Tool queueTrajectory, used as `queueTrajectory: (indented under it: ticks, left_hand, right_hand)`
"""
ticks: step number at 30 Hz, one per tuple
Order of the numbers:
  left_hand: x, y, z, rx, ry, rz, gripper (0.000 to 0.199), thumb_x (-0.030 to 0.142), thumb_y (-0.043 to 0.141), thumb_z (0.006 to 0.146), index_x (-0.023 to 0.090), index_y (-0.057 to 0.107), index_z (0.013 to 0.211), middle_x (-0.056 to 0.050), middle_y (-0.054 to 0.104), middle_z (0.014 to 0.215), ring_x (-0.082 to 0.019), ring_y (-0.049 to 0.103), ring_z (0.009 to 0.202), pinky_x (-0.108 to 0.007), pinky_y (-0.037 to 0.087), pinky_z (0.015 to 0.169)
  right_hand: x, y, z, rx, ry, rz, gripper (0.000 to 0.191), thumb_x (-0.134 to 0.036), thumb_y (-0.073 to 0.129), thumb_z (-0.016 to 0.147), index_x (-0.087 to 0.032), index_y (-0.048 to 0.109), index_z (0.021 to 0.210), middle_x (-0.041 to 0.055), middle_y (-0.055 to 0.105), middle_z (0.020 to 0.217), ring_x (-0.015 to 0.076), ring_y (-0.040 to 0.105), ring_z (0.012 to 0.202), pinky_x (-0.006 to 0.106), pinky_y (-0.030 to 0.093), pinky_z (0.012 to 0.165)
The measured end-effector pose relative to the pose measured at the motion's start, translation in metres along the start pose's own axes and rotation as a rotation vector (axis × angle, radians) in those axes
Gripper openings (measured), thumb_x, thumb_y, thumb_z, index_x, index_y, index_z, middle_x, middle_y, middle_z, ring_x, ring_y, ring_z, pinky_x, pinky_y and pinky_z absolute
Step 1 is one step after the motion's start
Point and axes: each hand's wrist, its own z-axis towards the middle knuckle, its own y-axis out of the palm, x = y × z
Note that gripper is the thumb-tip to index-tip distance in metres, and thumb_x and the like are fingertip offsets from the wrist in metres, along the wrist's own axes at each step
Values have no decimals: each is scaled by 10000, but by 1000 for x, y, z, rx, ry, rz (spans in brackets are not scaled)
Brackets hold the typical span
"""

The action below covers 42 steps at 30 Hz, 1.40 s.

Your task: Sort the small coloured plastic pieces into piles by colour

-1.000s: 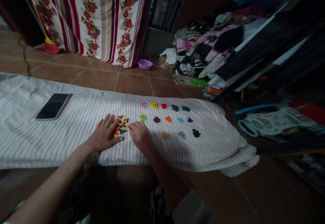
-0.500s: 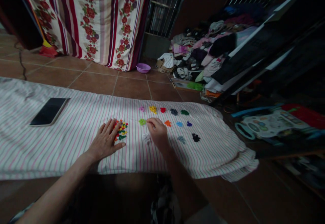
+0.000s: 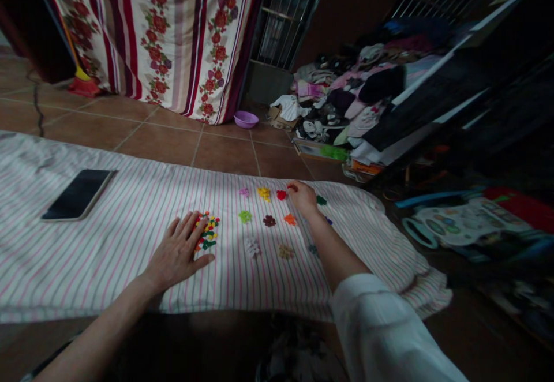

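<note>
My left hand (image 3: pixel 175 253) lies flat and open on the cloth, its fingertips at the edge of a mixed heap of small coloured pieces (image 3: pixel 208 233), partly covering it. My right hand (image 3: pixel 303 198) is pinched closed just beside the pile of red pieces (image 3: pixel 281 195), with a speck of red showing at its fingertips. Around it are single-colour piles: yellow (image 3: pixel 264 194), pink (image 3: pixel 244 192), lime green (image 3: pixel 245 216), brown (image 3: pixel 269 220), orange (image 3: pixel 289 219), white (image 3: pixel 253 247), tan (image 3: pixel 285 251) and dark green (image 3: pixel 321 199). My right hand and forearm hide other piles.
A striped cloth (image 3: pixel 130 197) covers the long table. A phone (image 3: pixel 78 195) lies at the left. Beyond are a flowered curtain (image 3: pixel 182 36), a purple basin (image 3: pixel 246 119) and heaped clothes (image 3: pixel 341 90). A toy panel (image 3: pixel 450 220) stands at the right.
My right hand has moved right and away from me, from beside the lime green pile to beside the red one, uncovering the brown and tan piles. My left hand stays on the heap.
</note>
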Motion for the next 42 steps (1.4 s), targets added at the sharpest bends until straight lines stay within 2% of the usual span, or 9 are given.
queueTrajectory:
  ticks: [8,17,25,33,37,42]
  left_hand:
    - [1,-2,1,-18,-2,20,869,724,377,856,174,251,1516,-164,388,1524,-314,351,1414,-508,315,1119]
    - [3,-4,3,-32,-13,-3,838,712,402,855,184,303,1499,-170,378,1528,-321,341,1420,-518,314,1123]
    - [2,-5,3,-50,-23,-26,832,714,410,851,193,316,1494,-171,376,1529,-328,344,1418,-527,326,1114]
    - [2,-4,3,-73,-30,-6,846,732,382,849,198,300,1500,-162,368,1536,-320,337,1423,-518,308,1127]
    - [0,-1,1,-56,-39,-25,872,735,372,850,185,251,1516,-167,378,1530,-318,334,1426,-512,307,1130]
    - [-1,1,0,-50,-49,-65,842,700,350,880,166,226,1519,-175,386,1522,-309,331,1430,-515,301,1140]
  right_hand:
    - [8,24,23,-112,-7,-62,286,-97,510,822,-194,754,935,55,750,1008,199,680,972,291,485,895]
    - [9,38,25,-157,-35,-111,338,-107,456,827,-207,763,929,89,752,988,205,682,946,302,486,870]
    - [15,41,23,-125,-96,-52,388,-39,467,665,-218,762,842,57,737,909,195,661,895,294,479,863]
    - [14,35,20,-98,-100,-6,408,-57,475,674,-207,759,927,75,736,966,214,661,919,317,483,881]
    - [0,24,14,3,-99,0,445,-34,431,703,-169,750,982,109,724,1009,233,649,963,346,473,920]
    - [-44,9,-16,82,-275,167,377,-90,437,774,-188,736,980,93,707,1040,236,622,1008,383,462,965]
